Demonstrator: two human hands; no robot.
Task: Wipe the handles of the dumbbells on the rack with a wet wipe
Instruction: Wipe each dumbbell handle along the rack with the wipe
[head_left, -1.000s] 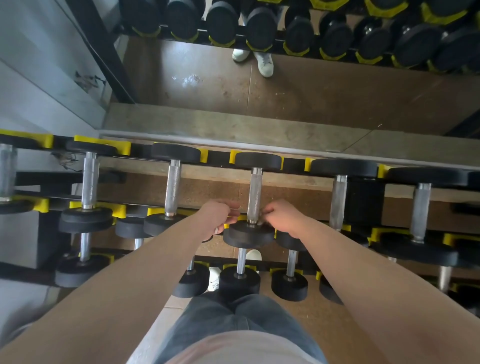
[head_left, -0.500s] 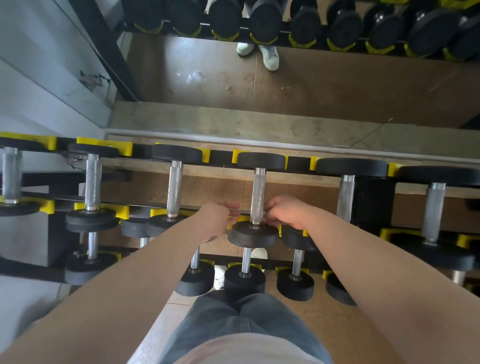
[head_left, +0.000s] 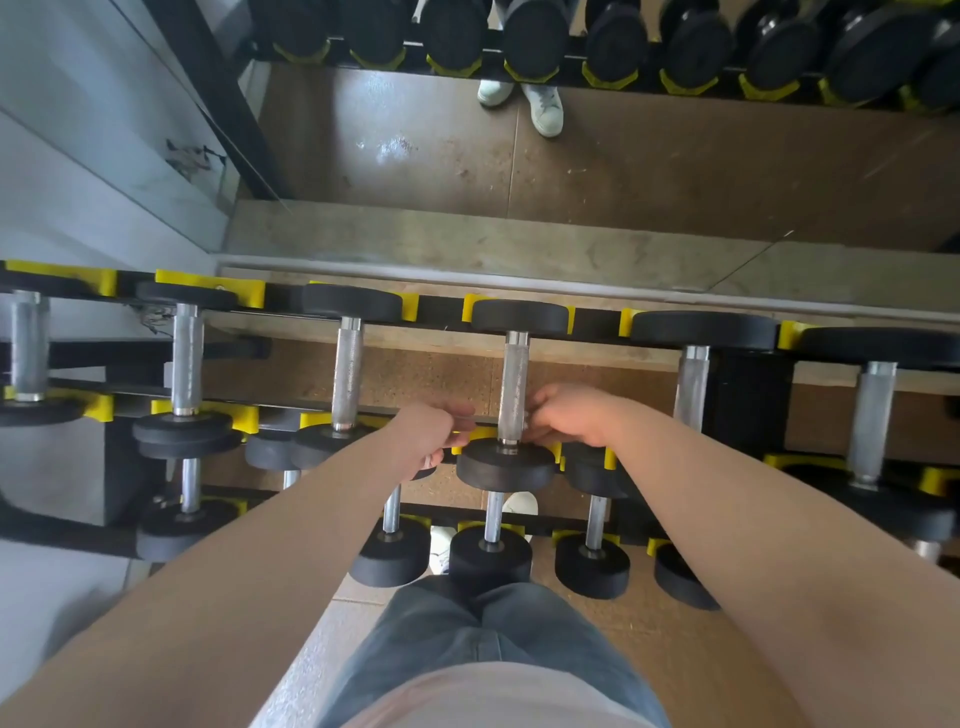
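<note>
- head view, looking down over a dumbbell rack (head_left: 597, 322) with yellow cradles (head_left: 208, 286); both my bare arms reach forward to the top tier.
- target dumbbell (head_left: 506, 465) is the fourth from the left on the top tier. it lies pointing away from me, with one black head near me and the other head (head_left: 519, 317) on the back rail.
- its handle (head_left: 514, 384) is knurled metal. most of it is bare and in view, and my hands sit at its near end, just above the near head.
- left hand (head_left: 434, 436): on the left side of the handle, fingers curled and pointing toward it. a small gap shows between fingertips and metal. cannot tell if it holds anything.
- right hand (head_left: 566, 415): on the right side, with curled fingers (head_left: 535, 410) up against the handle's lower part. cannot tell if it is a real grip or just contact.
- wet wipe: cannot make it out. there is a pale speck at my right fingertips, too small to call.
- neighbour handles: one to the left (head_left: 348, 371) and one to the right (head_left: 693, 384), both untouched and well apart from my hands.
- lower tier: smaller dumbbells (head_left: 491, 558) under my arms, partly hidden by them.
- mirror (head_left: 675, 156) runs behind the rack, reflecting brown floor, a row of black dumbbells and a pair of pale shoes (head_left: 543, 109).
- bottom of frame shows my blue jeans (head_left: 493, 634) and a pale shirt hem (head_left: 493, 696).
</note>
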